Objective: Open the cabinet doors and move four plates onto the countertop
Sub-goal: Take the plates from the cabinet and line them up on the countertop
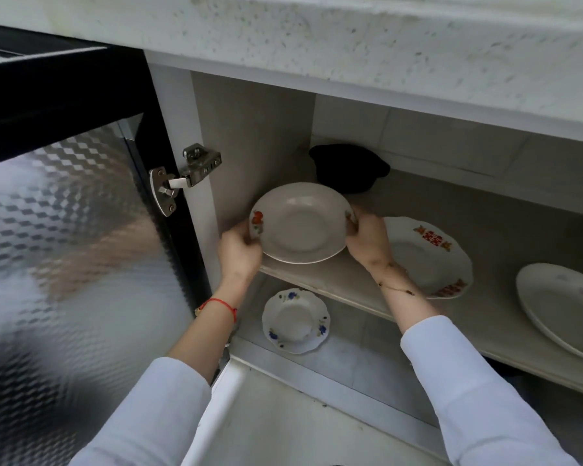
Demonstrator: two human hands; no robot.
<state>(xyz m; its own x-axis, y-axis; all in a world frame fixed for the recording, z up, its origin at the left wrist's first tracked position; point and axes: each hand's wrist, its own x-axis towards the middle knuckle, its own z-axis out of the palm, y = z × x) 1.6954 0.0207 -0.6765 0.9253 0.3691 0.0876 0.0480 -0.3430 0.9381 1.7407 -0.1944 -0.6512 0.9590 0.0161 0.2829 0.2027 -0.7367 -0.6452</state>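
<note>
Here, we label the scene by its parts.

Left hand [241,252]: we grip the left rim of the plate [300,223]; our fingers curl round its edge, the thumb near the red flower print.

Right hand [367,242]: we clasp the opposite rim, fingers folded over the edge; their tips are hidden, so we cannot tell how far under they reach.

Plate: held between our two hands and tilted toward us, its near edge over the front lip of the shelf [317,280]; whether its far edge is on the board we cannot tell.

Handling: we judge it glazed ceramic, stiff, fairly light, slick at the rim and breakable if knocked; opposite rims, as gripped, seem the surest hold.

Beyond the right fingers: a scalloped plate with red marks [441,264], partly behind our wrist, and further right a large plate [566,304].

Below the left fingers: a small plate with blue flowers [295,319] on the cabinet floor.

Behind the fingertips: a black pot [347,168] at the back.

Left of the left hand: the open door [64,230].

Above: the countertop [384,45], the plate's goal, none visibly on it.
</note>
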